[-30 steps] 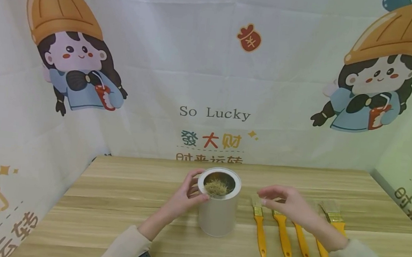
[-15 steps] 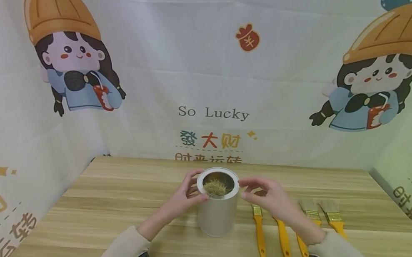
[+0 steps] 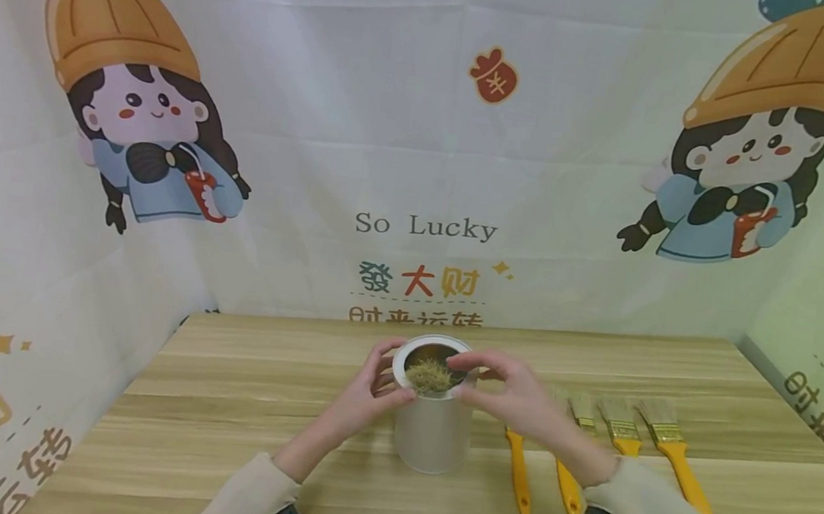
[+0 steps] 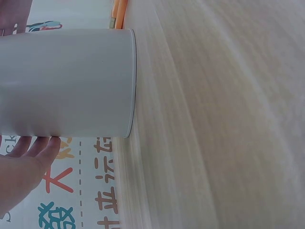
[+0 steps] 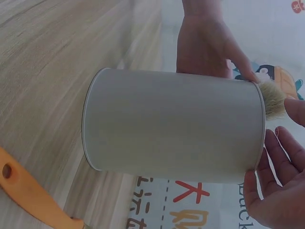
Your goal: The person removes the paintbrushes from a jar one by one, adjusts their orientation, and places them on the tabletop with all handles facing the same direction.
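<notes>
A pale grey can stands upright on the wooden table, its round mouth uncovered. Inside is a loose tuft of dry, straw-coloured fibres, rising slightly past the rim in the right wrist view. My left hand holds the can's left side near the top, thumb at the front rim and fingers behind. My right hand is at the right of the rim, its index finger reaching over the mouth beside the fibres and its thumb near the front rim. In the right wrist view, no fibres show pinched in its fingers.
Several flat paintbrushes with yellow-orange handles lie on the table right of the can; the rightmost brush is fully visible, while the right arm partly covers others. A printed cloth backdrop hangs behind the table.
My right hand has moved left from above the brushes to the can's rim, its index finger now over the mouth. My left hand and the can have stayed put.
</notes>
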The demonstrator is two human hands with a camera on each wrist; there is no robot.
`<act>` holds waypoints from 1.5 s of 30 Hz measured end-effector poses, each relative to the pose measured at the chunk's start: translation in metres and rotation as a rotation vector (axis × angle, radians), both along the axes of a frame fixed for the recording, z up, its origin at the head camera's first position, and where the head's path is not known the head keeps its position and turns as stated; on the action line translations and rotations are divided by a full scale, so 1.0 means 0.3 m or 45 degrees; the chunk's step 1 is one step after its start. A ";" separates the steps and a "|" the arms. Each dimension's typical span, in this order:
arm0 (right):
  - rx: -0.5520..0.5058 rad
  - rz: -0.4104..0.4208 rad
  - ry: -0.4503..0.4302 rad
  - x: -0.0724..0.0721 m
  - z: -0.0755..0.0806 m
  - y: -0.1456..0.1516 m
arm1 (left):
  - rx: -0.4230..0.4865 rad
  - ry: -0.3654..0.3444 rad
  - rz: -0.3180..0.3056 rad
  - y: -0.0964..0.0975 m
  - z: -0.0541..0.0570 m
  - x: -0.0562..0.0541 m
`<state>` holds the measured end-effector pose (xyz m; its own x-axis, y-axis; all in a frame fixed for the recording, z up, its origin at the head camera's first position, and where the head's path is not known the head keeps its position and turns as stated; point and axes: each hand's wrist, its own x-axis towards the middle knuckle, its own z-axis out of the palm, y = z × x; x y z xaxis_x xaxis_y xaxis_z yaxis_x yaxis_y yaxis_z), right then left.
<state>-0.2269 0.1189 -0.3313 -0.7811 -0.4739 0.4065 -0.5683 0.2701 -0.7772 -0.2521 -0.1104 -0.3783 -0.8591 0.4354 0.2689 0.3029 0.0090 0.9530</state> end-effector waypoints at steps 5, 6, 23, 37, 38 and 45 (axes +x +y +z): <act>0.030 -0.034 -0.002 0.002 -0.006 -0.014 | -0.004 0.001 0.004 -0.001 -0.001 -0.002; 0.033 -0.043 -0.007 0.002 -0.008 -0.017 | -0.006 0.000 0.006 -0.001 -0.001 -0.002; 0.010 -0.114 0.147 0.003 -0.031 -0.056 | -0.026 0.009 -0.007 -0.004 -0.007 -0.002; 0.022 -0.131 0.233 0.007 -0.022 -0.067 | -0.017 0.015 -0.008 -0.001 -0.002 -0.001; 0.025 -0.137 0.240 0.009 -0.022 -0.068 | -0.020 0.016 -0.009 -0.002 -0.003 -0.001; -0.030 -0.145 0.244 0.002 -0.025 -0.066 | -0.016 0.021 -0.024 -0.004 -0.008 -0.006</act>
<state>-0.2263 0.0990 -0.3388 -0.7365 -0.3755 0.5627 -0.6731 0.3244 -0.6646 -0.2538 -0.1116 -0.3807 -0.8463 0.4548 0.2775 0.3187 0.0148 0.9477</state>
